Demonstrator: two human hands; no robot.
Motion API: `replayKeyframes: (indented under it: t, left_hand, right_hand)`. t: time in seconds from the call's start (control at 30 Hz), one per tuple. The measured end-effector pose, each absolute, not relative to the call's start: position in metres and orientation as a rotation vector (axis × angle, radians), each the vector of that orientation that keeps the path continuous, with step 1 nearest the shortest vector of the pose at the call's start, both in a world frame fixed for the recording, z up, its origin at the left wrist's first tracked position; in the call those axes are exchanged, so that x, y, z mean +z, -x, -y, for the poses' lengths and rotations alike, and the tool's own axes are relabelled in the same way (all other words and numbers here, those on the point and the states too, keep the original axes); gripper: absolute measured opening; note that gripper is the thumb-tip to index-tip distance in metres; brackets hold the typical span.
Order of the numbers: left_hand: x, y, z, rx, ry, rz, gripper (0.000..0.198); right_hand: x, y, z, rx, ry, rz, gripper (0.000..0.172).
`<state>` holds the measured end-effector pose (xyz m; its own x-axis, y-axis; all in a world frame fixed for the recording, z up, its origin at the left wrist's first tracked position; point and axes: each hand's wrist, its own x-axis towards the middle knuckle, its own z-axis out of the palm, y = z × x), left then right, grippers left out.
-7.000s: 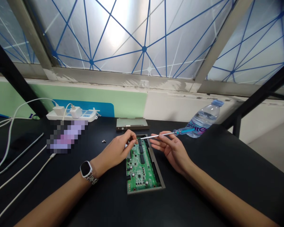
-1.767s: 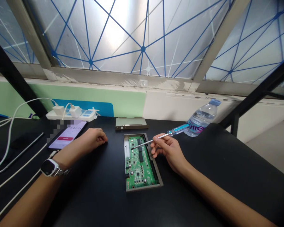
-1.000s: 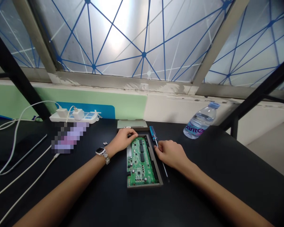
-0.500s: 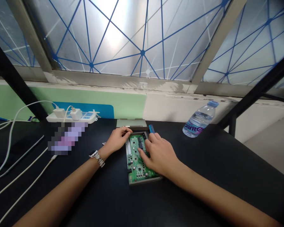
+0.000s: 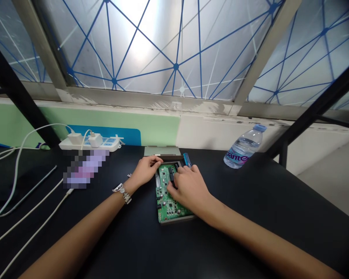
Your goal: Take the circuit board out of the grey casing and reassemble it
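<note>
A green circuit board [image 5: 165, 195] sits in a shallow metal case [image 5: 177, 221] on the black table. My right hand [image 5: 192, 188] lies across the board's right side with fingers curled and the thumb on the board near the black components. Its other fingertips are partly hidden. My left hand [image 5: 145, 170], a metal watch [image 5: 123, 192] at its wrist, pinches the far left corner of the case. Just beyond my right knuckles lies a tool with a blue handle [image 5: 187, 159]. A grey metal cover [image 5: 162, 150] is behind the case.
A water bottle [image 5: 244, 149] leans at the back right. At the back left, a white power strip [image 5: 88, 144] holds two plugs, with white cables [image 5: 37, 209] running over the table. Black slanted bars [image 5: 314, 116] flank both sides; a wall and window rise behind.
My right hand has shifted left, its fingers more curled. The board appears moved slightly left, over the case's left rim. My left hand stays at the corner.
</note>
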<state>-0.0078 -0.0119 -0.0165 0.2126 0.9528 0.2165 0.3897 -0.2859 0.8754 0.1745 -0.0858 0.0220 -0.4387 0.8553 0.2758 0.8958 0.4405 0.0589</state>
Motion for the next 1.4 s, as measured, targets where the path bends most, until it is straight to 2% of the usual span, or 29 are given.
replayKeyframes:
  t: [0.1, 0.27, 0.37, 0.67, 1.1, 1.23, 1.4]
  left_hand:
    - [-0.015, 0.009, 0.012, 1.025, -1.833, -1.279, 0.028]
    - [-0.012, 0.011, 0.013, 1.059, -1.746, -1.234, 0.051]
    - [-0.011, 0.011, 0.015, 1.061, -1.684, -1.209, 0.056]
    - [-0.009, 0.009, 0.022, 1.048, -1.723, -1.223, 0.053]
    - [-0.010, 0.002, 0.027, 1.104, -1.743, -1.224, 0.046]
    - [0.001, 0.005, 0.032, 1.177, -1.865, -1.435, 0.045]
    - [0.014, 0.013, 0.040, 0.977, -1.926, -1.568, 0.055]
  right_hand:
    - [0.022, -0.174, 0.085, -0.251, 1.525, 2.433, 0.030]
    - [0.021, -0.171, 0.087, -0.186, 1.495, 2.376, 0.030]
    - [0.022, -0.170, 0.088, -0.180, 1.468, 2.356, 0.030]
    - [0.025, -0.163, 0.088, -0.173, 1.432, 2.349, 0.031]
    - [0.021, -0.162, 0.087, 0.082, 1.419, 2.227, 0.031]
    - [0.022, -0.162, 0.089, 0.108, 1.404, 2.214, 0.029]
    - [0.023, -0.165, 0.088, 0.129, 1.403, 2.199, 0.029]
